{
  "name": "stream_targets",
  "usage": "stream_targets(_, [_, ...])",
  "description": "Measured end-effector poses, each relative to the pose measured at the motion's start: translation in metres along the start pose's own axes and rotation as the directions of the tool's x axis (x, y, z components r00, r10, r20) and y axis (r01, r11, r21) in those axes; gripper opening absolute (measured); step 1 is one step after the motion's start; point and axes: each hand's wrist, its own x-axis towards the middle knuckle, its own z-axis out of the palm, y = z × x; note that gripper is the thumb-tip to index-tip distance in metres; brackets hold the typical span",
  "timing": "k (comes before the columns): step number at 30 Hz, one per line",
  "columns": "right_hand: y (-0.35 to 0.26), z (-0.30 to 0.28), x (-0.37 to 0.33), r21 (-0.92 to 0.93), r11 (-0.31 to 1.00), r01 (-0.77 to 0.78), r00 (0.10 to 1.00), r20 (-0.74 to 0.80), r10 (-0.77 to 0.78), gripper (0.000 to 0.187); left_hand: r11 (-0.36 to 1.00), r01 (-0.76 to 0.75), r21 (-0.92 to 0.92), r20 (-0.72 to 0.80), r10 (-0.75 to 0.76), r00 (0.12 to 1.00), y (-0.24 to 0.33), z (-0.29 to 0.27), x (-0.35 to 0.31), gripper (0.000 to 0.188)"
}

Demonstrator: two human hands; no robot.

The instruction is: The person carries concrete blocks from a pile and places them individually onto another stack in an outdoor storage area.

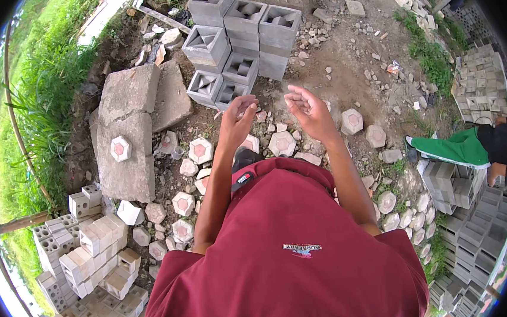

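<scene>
Both my arms reach forward over stony ground. My left hand (pixel 240 118) hangs just in front of a hollow grey concrete block (pixel 232 93), fingers loosely curled and apart, with nothing in it. A short way to its right, my right hand (pixel 309 111) is raised with fingers spread and slightly bent, also bare. Beyond them stands a stepped stack of grey blocks (pixel 243 38), their hollow sides upward. Hexagonal pavers with reddish centres lie below and around my hands, among them one paver (pixel 282 144) between my forearms and another paver (pixel 352 121) right of my right hand.
A cracked concrete slab (pixel 123 130) lies at left, carrying one hexagonal paver (pixel 120 148). Pale hollow blocks (pixel 94 248) are piled at lower left, grey blocks (pixel 470 225) at right. Another person in green trousers (pixel 458 149) is at right. Rubble (pixel 315 37) and grass (pixel 50 73) border the dirt.
</scene>
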Motion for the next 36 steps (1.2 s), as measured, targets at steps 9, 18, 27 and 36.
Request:
stream_targets(9, [0.019, -0.02, 0.113, 0.033, 0.999, 0.005, 1.0, -0.024, -0.004, 0.046, 1.0, 0.029, 0.009, -0.027, -0.029, 0.999, -0.005, -0.018, 0.111, 0.031])
stream_targets(18, [0.06, -0.027, 0.307, 0.038, 0.998, 0.046, 0.999, -0.028, -0.045, 0.046, 0.999, -0.049, 0.001, -0.128, 0.049, 0.991, -0.024, -0.062, 0.301, 0.03])
stream_targets(27, [0.086, -0.005, 0.453, 0.027, 1.0, -0.016, 0.994, 0.11, 0.013, 0.045, 0.999, 0.005, 0.032, -0.232, 0.002, 0.973, -0.025, -0.113, 0.402, 0.034])
stream_targets(36, [0.13, -0.004, 0.604, -0.028, 0.999, 0.034, 0.94, 0.339, -0.022, 0.047, 0.93, 0.141, -0.341, -0.464, -0.296, 0.835, -0.045, -0.126, 0.453, 0.029])
